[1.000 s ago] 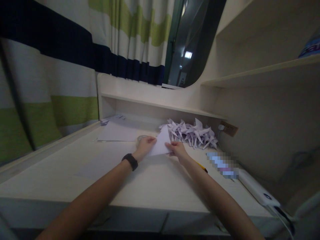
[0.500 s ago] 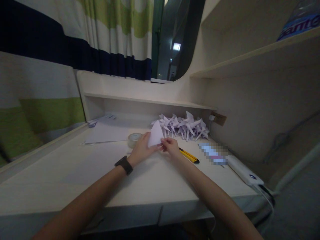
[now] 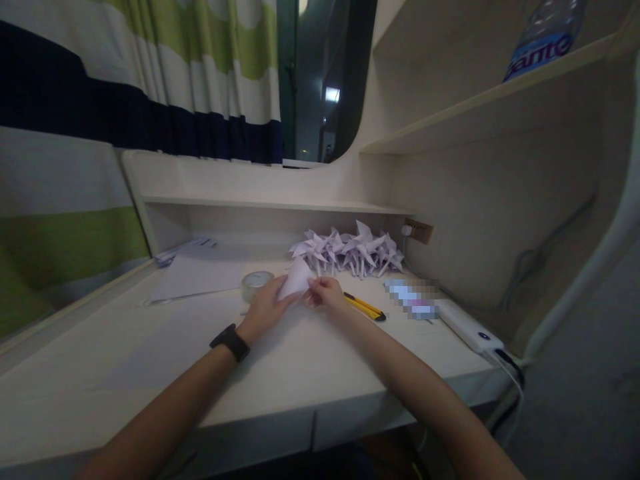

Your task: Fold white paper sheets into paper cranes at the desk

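Observation:
Between my two hands is a small piece of white paper (image 3: 296, 280), bent over so that its top looks rounded. My left hand (image 3: 267, 308) grips its left and lower side, with a dark watch on that wrist. At the right edge, the fingertips of my right hand (image 3: 326, 293) pinch the paper. A roll of clear tape (image 3: 256, 285) lies just left of my left hand. Right of my right hand rests a yellow and black utility knife (image 3: 366, 307). Behind the hands stands a cluster of white paper pinwheels (image 3: 350, 250).
White sheets (image 3: 195, 270) lie at the back left of the desk (image 3: 280, 380). A phone with a blurred screen (image 3: 410, 298) and a white power strip (image 3: 465, 327) with cables lie at the right. A bottle (image 3: 543, 47) stands on the upper right shelf.
The paper, a pointed flat shape before, now looks curled over and lower at the top. The whole view has turned a little to the right; both hands keep hold of the paper.

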### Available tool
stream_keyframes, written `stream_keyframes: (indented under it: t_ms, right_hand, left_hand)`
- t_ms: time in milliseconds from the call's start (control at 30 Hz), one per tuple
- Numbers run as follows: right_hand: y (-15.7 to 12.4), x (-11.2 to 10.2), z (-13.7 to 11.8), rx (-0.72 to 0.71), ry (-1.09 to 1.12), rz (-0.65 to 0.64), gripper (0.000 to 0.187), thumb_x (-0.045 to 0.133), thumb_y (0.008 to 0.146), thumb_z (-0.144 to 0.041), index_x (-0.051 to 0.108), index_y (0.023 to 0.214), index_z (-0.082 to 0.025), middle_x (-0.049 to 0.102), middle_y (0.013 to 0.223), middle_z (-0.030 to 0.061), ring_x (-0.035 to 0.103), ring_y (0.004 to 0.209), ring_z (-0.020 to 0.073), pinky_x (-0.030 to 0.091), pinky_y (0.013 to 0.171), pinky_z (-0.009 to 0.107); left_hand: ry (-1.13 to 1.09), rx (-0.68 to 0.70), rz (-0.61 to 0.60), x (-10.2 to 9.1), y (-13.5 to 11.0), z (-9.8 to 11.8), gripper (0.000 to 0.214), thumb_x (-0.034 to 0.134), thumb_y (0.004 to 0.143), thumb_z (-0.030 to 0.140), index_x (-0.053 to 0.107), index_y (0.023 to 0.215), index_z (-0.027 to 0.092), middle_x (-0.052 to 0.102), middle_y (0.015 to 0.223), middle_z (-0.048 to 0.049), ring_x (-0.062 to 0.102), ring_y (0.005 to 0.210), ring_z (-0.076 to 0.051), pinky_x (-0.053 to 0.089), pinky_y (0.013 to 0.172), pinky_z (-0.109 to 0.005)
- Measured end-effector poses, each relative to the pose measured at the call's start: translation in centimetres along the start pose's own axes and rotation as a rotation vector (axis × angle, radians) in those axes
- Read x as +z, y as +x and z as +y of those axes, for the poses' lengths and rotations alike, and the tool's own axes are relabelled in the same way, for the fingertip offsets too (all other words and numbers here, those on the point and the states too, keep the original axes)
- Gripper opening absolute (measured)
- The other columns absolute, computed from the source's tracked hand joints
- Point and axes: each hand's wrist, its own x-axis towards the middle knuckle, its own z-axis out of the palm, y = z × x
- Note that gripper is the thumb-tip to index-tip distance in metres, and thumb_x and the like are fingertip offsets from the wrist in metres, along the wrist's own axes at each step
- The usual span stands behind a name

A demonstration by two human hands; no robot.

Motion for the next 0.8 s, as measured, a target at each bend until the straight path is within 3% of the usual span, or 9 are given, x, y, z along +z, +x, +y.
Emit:
stream_keyframes:
  t_ms: [367,533,800]
  right_hand:
    - [-0.69,0.88,-0.02,0.087,0.1,0.033,0.039,0.075,0.06,-0.051,0.056,0.065,-0.017,0.066,0.06,0.0021,0.05,0.038,0.0094,0.037,0.037,0.021]
    - [-0.69,0.77,-0.21,0.092,0.11,0.075,0.04,0.078,0.057,-0.049,0.055,0.059,-0.017,0.058,0.05,-0.0012,0.05,0.038,0.0092,0.038,0.038,0.02]
    - [-0.18,0.45,0.25,0.058,0.088,0.074,0.043,0.077,0.057,-0.053,0.051,0.058,-0.018,0.059,0.048,-0.001,0.048,0.037,0.0093,0.037,0.038,0.021]
  left_hand:
    - [0.142,0.095,0.077,0.69,-0.45,-0.44,0.046,0.045,0.092,0.047,0.052,0.122,0.013,0.059,0.122,-0.0164,0.055,0.115,-0.029,0.045,0.096,-0.046]
    - [0.243,0.126,0.084,0.91,-0.73,-0.72,0.046,0.046,0.092,0.046,0.05,0.125,0.015,0.055,0.129,-0.0159,0.05,0.121,-0.03,0.043,0.098,-0.048]
    - [0.278,0.136,0.072,0.64,-0.82,-0.29,0.046,0.046,0.091,0.048,0.049,0.124,0.016,0.052,0.13,-0.0159,0.049,0.121,-0.03,0.043,0.098,-0.048]
